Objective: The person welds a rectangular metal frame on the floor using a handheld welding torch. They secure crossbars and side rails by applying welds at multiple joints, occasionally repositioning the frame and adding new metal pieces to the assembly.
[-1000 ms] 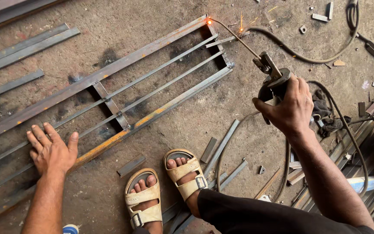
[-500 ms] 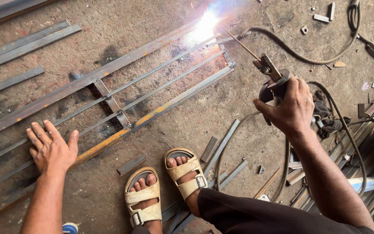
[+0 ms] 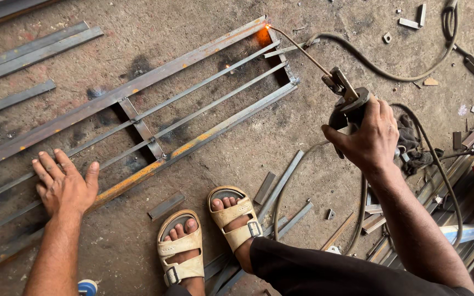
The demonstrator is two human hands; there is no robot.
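The metal frame lies flat on the concrete floor, and the left hand presses down on its near end with fingers spread and palm flat, arm straight. The right hand is raised off to the right, fist closed around the electrode holder, whose thin rod slants up to the frame's far corner, where the tip glows orange. The frame is long, rusty angle iron with slim bars inside and short crosspieces.
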